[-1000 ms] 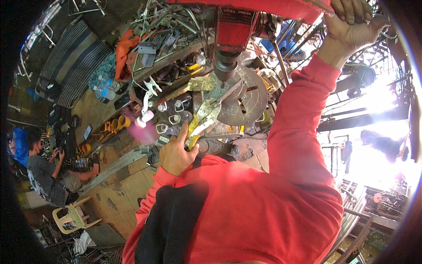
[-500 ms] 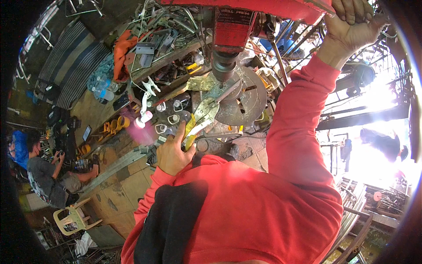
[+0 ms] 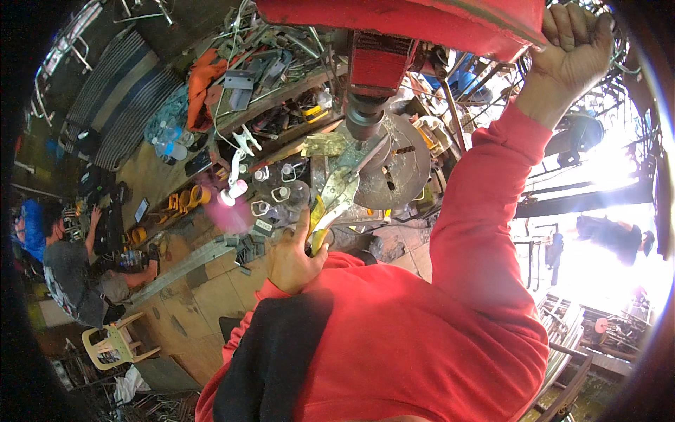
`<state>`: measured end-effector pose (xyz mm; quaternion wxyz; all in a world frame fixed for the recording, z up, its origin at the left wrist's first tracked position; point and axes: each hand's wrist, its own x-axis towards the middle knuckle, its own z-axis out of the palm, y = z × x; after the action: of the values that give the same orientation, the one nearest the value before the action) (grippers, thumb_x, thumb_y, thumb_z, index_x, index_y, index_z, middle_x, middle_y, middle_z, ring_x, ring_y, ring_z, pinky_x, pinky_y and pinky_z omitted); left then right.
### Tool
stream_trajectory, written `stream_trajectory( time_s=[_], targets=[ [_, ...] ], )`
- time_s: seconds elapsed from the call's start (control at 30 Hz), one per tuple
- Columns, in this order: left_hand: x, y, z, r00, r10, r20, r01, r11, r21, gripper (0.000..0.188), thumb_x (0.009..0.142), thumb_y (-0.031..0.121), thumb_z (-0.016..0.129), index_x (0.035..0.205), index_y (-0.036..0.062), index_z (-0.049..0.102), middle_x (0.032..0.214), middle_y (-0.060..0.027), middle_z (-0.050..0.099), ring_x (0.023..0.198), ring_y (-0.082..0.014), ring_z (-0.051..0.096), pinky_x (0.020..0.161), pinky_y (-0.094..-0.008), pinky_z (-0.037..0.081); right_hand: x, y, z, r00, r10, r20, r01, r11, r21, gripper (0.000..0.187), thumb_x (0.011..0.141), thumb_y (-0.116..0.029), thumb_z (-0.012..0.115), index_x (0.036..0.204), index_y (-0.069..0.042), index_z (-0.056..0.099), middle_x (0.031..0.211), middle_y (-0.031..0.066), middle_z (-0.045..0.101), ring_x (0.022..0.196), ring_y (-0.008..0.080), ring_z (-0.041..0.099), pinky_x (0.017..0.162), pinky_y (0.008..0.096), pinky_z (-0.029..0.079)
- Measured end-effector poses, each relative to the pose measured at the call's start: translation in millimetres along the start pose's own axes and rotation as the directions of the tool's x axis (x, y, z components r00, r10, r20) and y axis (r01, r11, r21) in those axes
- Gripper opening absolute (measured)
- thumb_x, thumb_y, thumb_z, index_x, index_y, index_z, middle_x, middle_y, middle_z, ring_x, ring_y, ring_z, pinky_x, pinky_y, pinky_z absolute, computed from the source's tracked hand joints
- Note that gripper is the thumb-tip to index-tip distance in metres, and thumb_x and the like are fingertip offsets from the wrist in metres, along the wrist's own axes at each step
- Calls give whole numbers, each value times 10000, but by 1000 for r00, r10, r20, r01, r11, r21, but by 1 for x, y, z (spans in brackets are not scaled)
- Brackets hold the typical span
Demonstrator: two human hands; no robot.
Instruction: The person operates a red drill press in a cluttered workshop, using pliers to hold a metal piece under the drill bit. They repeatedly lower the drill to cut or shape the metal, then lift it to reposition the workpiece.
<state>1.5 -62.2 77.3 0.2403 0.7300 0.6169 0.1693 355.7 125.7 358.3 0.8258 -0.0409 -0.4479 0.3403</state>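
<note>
Nearside-left of the chuck (image 3: 364,118), my left hand (image 3: 292,259), the nearer, clamps pliers (image 3: 339,193), the metal strip (image 3: 373,152) beyond slanting away rightward; my right hand's (image 3: 567,62) grip I cannot tell.

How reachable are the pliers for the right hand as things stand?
Probably not right away: the right hand is raised beside the drill press's red cover, well away from the pliers, and the left hand already holds their yellow handles.

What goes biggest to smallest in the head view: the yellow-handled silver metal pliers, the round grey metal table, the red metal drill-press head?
1. Red drill-press head
2. Round grey table
3. Yellow-handled pliers
</note>
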Motion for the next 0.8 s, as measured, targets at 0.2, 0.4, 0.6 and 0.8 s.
stream_trajectory(
  time_s=[0.2,0.4,0.6,0.8],
  targets=[
    [8,-10,-7,1000,6,-16,-4,995,101,798,776,356,765,1498,175,477,840,-224,679,709,-406,692,624,-500,550,-11,-3,1,994,-49,93,51,999,-17,433,1044,-310,592,673,-187,406,530,-81,248,384,43,193,341,220,169],
    [9,-13,-6,996,62,-67,-56,995,85,766,765,360,766,1470,203,510,821,-221,665,672,-415,684,589,-510,546,-1,-8,-23,994,86,66,-107,870,481,457,1045,-307,590,663,-193,367,537,-78,242,388,46,195,342,223,173],
    [7,-13,-6,992,72,-103,-62,994,94,768,767,341,766,1474,193,505,844,-221,667,668,-418,679,590,-511,546,-3,-4,1,1000,26,16,-27,999,32,495,1040,-309,591,626,-205,340,515,-86,223,370,53,196,333,226,167],
    [4,-6,-2,997,62,-37,-60,997,58,832,759,317,781,1499,110,463,863,-244,696,745,-415,697,676,-495,558,10,-3,-8,992,128,13,-129,987,92,536,1032,-290,596,579,-219,318,494,-88,197,358,52,198,322,225,149]
  ],
)
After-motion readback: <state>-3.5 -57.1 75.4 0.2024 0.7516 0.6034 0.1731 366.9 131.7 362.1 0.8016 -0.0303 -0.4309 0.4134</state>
